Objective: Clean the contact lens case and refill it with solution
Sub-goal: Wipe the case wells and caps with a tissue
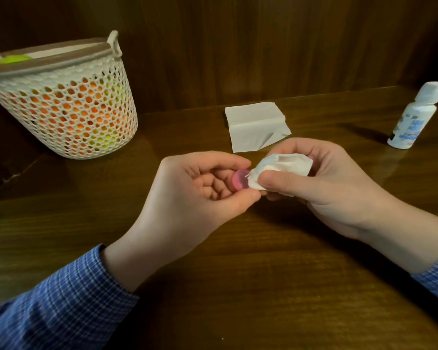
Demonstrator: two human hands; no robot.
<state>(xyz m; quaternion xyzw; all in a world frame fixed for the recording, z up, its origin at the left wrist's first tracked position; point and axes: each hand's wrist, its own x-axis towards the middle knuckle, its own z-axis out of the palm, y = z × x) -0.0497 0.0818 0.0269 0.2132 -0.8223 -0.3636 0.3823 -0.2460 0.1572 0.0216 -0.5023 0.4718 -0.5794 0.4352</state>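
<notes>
One pink cap (240, 179), two tissues, one bottle (415, 117), one basket (68, 102)

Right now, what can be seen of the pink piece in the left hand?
The pink piece is a small round part, seemingly plastic, with a raised rim and a shallow hollow facing the camera. The left hand pinches it between thumb and fingertips above the table. The crumpled tissue, gripped by the right hand, presses against its right edge. The rest is hidden.

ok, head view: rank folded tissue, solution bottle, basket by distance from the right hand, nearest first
1. folded tissue: on the table just beyond the right hand.
2. solution bottle: far right, upright.
3. basket: far left, past the left hand.
</notes>
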